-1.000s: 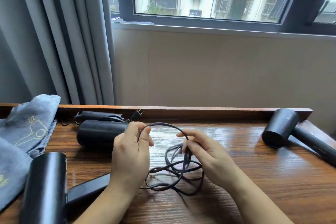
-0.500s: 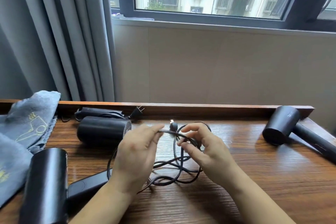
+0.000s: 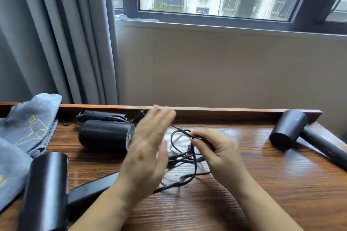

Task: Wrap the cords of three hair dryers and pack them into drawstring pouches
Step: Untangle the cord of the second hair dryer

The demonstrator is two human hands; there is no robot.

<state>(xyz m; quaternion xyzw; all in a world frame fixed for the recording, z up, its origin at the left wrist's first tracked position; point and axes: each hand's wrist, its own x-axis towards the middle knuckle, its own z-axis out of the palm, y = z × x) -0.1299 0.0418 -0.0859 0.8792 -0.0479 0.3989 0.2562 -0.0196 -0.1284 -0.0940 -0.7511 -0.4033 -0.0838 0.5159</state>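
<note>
A black cord (image 3: 185, 157) lies in loose loops at the middle of the wooden table (image 3: 262, 184). My right hand (image 3: 216, 153) pinches a bundle of its strands near the top of the loops. My left hand (image 3: 148, 148) is flat and blurred beside the loops, fingers spread, holding nothing. The cord runs to the black hair dryer (image 3: 47, 189) at the near left. A second dryer (image 3: 105, 134) with its cord wound lies behind it. A third dryer (image 3: 300, 135) rests at the far right. Grey drawstring pouches (image 3: 24, 131) are piled at the left.
A raised wooden ledge (image 3: 225, 110) runs along the table's back edge, with a beige wall and a window behind. Grey curtains (image 3: 56, 33) hang at the left. Bare wood shows between my right hand and the right-hand dryer.
My left hand has let go of the cord, opened flat and swung up and away. My right hand keeps hold of the strands.
</note>
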